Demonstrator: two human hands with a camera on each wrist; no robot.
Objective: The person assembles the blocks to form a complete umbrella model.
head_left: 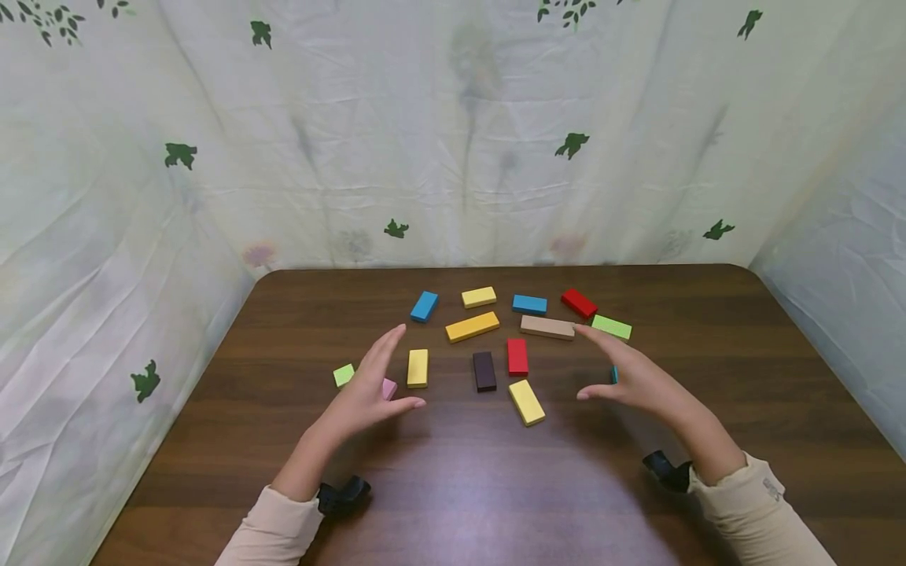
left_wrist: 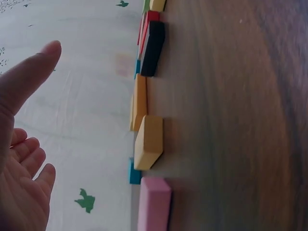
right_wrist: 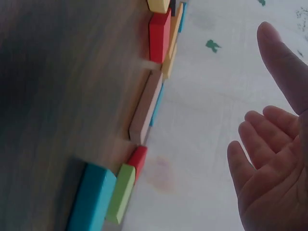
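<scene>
Both hands hover above a table strewn with small coloured blocks and hold nothing. My left hand (head_left: 362, 395), fingers extended and thumb apart, is over a pink block (head_left: 388, 388) that it partly hides; a light green block (head_left: 344, 375) lies to its left and a yellow block (head_left: 418, 369) to its right. On the other side my right hand (head_left: 633, 379) has its thumb spread from its fingers. It mostly covers a teal block (right_wrist: 91, 197), and its fingertips appear near a beige block (head_left: 547, 327) and a green block (head_left: 612, 328).
Between the hands lie a dark block (head_left: 484, 372), a red block (head_left: 517, 358) and a yellow block (head_left: 527, 402). Farther back are an orange block (head_left: 472, 327), a blue block (head_left: 424, 306) and several others. A pale patterned curtain (head_left: 439, 157) stands behind the brown table (head_left: 481, 503).
</scene>
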